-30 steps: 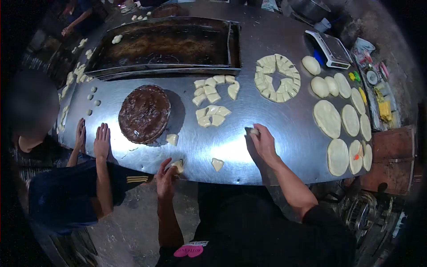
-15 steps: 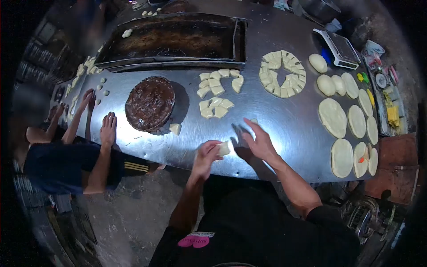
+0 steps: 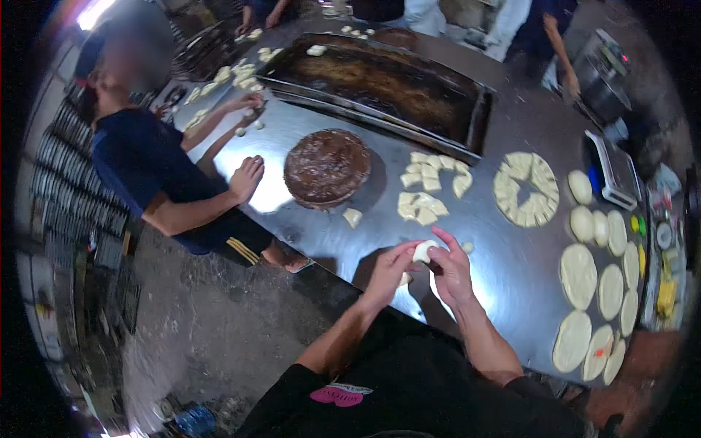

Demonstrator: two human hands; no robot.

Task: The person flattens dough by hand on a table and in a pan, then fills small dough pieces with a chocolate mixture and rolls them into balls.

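A small piece of white dough (image 3: 423, 251) is pinched between my left hand (image 3: 392, 270) and my right hand (image 3: 453, 271), held above the near edge of the metal table. Both thumbs press on it. Another dough piece (image 3: 404, 279) lies partly hidden beneath my left hand, and a small dough lump (image 3: 467, 248) sits just right of my right hand. Beyond them are cut dough pieces (image 3: 422, 208) in two clusters. To the left stands a round container of dark brown filling (image 3: 327, 168), with one loose dough piece (image 3: 353, 217) close by.
A ring of cut dough (image 3: 526, 191) and several flattened dough ovals (image 3: 579, 276) lie on the right, near a scale (image 3: 621, 171). A large dark tray (image 3: 380, 80) occupies the back. At left a co-worker (image 3: 157, 160) has both hands over the table.
My hands have come together on the dough; before, my left hand held a piece and my right was apart with fingers spread. The view has swung, showing more of the co-worker.
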